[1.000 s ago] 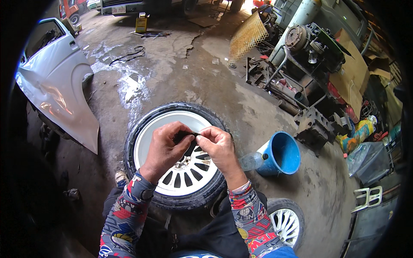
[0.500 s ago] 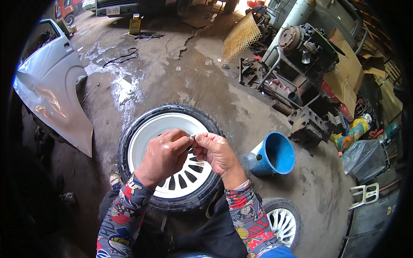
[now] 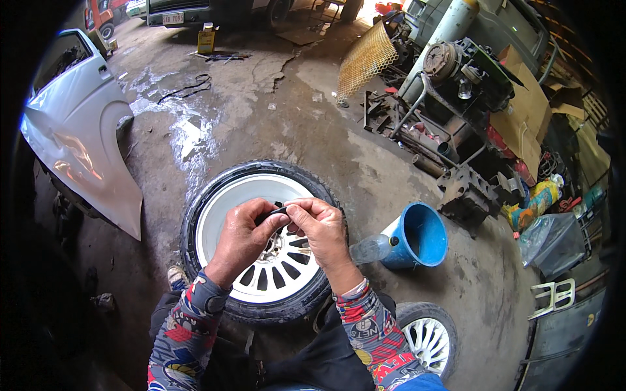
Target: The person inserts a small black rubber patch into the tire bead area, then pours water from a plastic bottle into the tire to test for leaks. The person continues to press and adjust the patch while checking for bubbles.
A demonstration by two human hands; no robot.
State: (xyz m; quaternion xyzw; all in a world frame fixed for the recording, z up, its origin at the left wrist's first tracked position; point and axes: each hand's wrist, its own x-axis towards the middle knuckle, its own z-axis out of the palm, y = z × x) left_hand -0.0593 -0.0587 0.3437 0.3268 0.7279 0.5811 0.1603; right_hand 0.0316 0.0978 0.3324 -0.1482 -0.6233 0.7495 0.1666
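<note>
Over the wheel, my left hand (image 3: 242, 236) and my right hand (image 3: 323, 236) meet, their fingers pinched on a thin dark strip (image 3: 280, 210). Its ends are hidden by the fingers, and its kind is too small to make out. Beneath them a wheel with white spokes (image 3: 291, 277) lies flat on the floor, a black tire (image 3: 199, 189) around its rim. My hands are above the rim rather than gripping it.
A blue bucket (image 3: 424, 233) stands at right, with a clear plastic bottle (image 3: 372, 249) beside it. A second wheel (image 3: 430, 342) lies nearer me. At left stands a silver car panel (image 3: 85, 137). Engine parts (image 3: 466, 195) and a wire mesh (image 3: 367, 60) crowd the far right.
My left hand has turned and its thumb now shows, exposing more of the dark strip. My right hand has shifted slightly left, uncovering more of the bottle.
</note>
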